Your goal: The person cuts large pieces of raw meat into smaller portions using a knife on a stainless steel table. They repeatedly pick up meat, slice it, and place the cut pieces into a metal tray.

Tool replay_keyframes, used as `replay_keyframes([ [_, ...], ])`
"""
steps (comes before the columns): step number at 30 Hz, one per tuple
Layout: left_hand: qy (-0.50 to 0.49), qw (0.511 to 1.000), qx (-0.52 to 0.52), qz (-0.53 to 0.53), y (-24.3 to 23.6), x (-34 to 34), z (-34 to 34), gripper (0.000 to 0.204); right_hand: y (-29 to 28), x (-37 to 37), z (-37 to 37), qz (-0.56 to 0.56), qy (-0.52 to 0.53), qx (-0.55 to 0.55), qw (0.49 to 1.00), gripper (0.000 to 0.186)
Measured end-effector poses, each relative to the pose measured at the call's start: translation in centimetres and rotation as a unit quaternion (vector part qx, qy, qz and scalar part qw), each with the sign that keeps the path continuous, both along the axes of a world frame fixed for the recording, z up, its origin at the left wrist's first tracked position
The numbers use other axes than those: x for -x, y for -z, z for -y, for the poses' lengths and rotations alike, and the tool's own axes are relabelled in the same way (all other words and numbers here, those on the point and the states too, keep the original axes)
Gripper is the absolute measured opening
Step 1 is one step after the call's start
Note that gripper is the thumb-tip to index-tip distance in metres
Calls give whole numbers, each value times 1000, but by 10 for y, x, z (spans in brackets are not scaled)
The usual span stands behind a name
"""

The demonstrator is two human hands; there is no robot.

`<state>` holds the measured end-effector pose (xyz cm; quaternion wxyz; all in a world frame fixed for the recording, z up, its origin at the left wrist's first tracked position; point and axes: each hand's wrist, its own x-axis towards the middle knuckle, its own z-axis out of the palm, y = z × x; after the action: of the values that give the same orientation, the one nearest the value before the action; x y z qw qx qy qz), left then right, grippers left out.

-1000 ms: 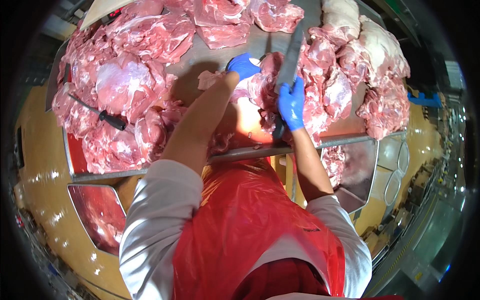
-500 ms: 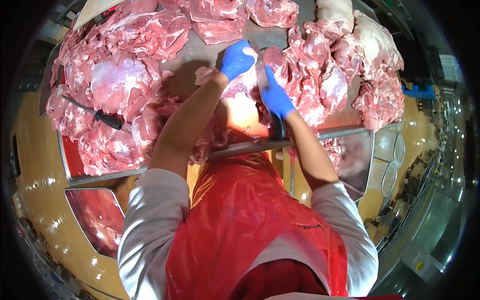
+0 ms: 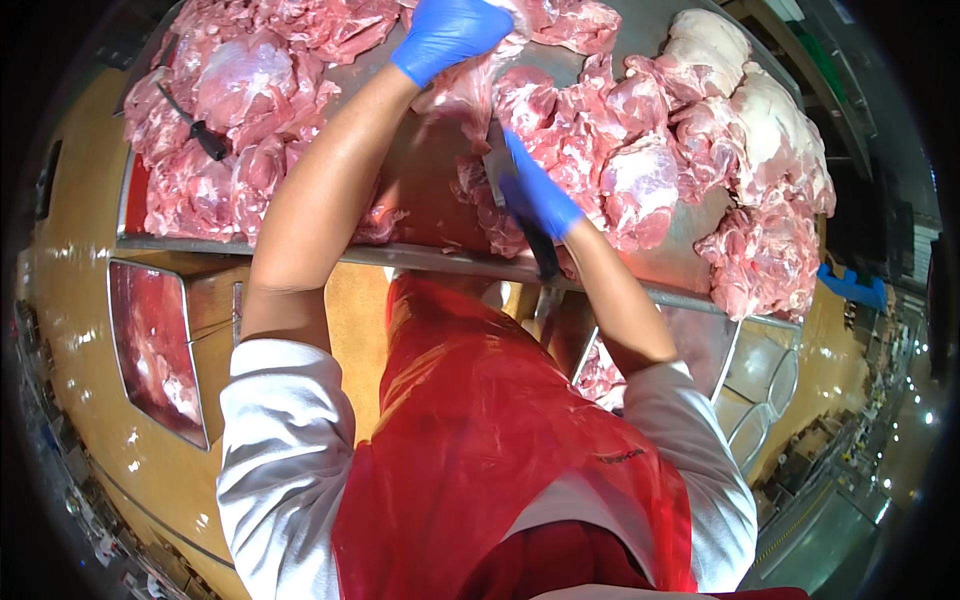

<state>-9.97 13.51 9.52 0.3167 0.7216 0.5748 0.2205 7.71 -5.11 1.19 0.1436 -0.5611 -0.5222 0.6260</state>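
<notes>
My left hand (image 3: 452,35), in a blue glove, is closed on a piece of raw meat (image 3: 462,98) and lifts it at the far side of the steel table (image 3: 408,205). The meat hangs down from the fist toward the middle. My right hand (image 3: 545,192), gloved in blue too, grips a knife (image 3: 496,168); its black handle sticks out below the palm toward the table's near edge. The blade points away from me, its tip at the lower end of the hanging meat. Loose trimmings (image 3: 485,205) lie just left of the blade.
A meat pile (image 3: 245,85) covers the left, with a thin black-handled tool (image 3: 208,138) on top. More cuts (image 3: 640,180) and pale, fat-covered pieces (image 3: 775,120) fill the right. Metal bins (image 3: 116,320) stand below the table edge. A blue object (image 3: 853,288) is far right.
My left hand has moved up and away with the meat, stretching it off the table. My right hand and the knife have come slightly nearer to me. The whole view has shifted.
</notes>
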Motion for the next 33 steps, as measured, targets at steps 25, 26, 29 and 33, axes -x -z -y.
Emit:
replay_keyframes([
  [25,120,984,-102,-87,164,124,271,72,2,39,92,-178,457,-150,858,17],
  [26,92,986,-129,-46,186,134,277,77,0,54,81,-173,455,-144,862,15],
  [29,82,979,-173,-75,201,124,267,84,10,74,59,-164,426,-150,877,13],
  [33,123,974,-124,-145,196,74,265,82,21,70,80,-105,408,-135,897,17],
])
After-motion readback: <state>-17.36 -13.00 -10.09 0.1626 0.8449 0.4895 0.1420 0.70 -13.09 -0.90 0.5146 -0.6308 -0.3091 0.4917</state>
